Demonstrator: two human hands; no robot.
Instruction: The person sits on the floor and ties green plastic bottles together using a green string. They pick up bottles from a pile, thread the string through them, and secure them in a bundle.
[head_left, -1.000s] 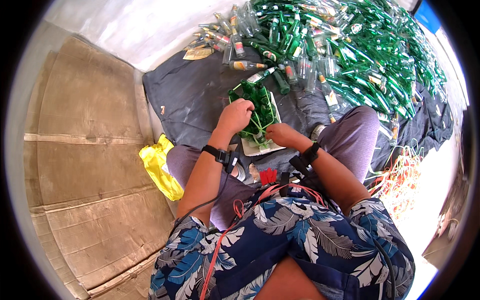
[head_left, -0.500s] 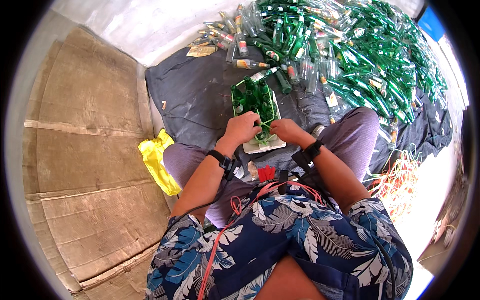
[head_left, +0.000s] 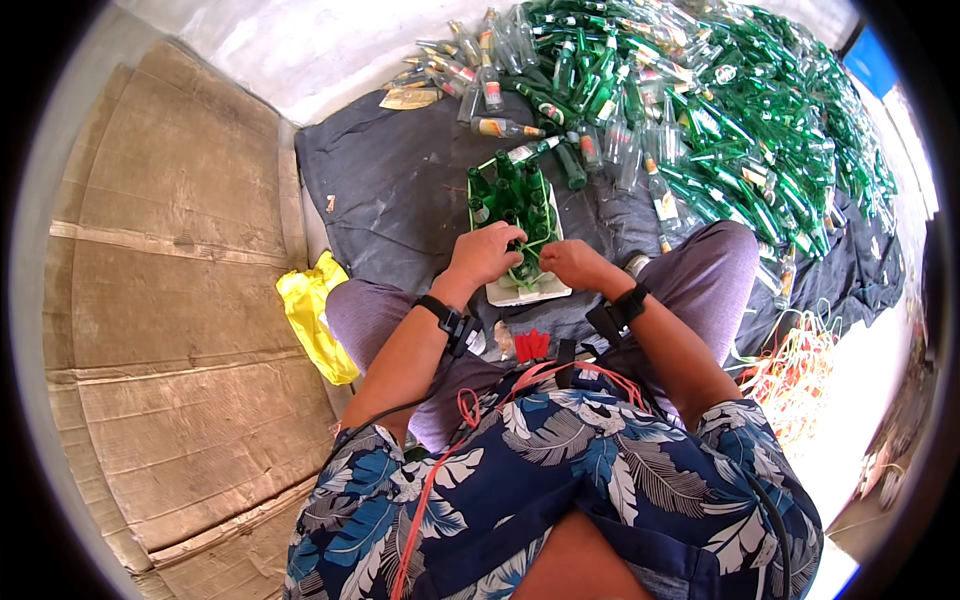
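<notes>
A cluster of upright green bottles (head_left: pixel 508 185), bound with pale green straps (head_left: pixel 543 236), stands on a white board (head_left: pixel 530 294) between my knees. My left hand (head_left: pixel 486 250) is at the near left of the cluster, fingers curled on the strap. My right hand (head_left: pixel 566 261) is closed on the strap at the near right, beside the lower bottles. The two hands are a short way apart, and their fingertips are partly hidden. A small red object (head_left: pixel 531 345) lies below the board, by my waist.
A large heap of green and clear bottles (head_left: pixel 720 130) covers the back and right of the dark sheet (head_left: pixel 370 190). Flattened cardboard (head_left: pixel 175 310) is at the left, with a yellow bag (head_left: pixel 320 310) beside my knee. Tangled red and pale straps (head_left: pixel 785 375) lie at the right.
Since a second ago my left hand has moved down toward me from the bottles' tops to their near side. My right hand has shifted slightly rightward, still at the straps.
</notes>
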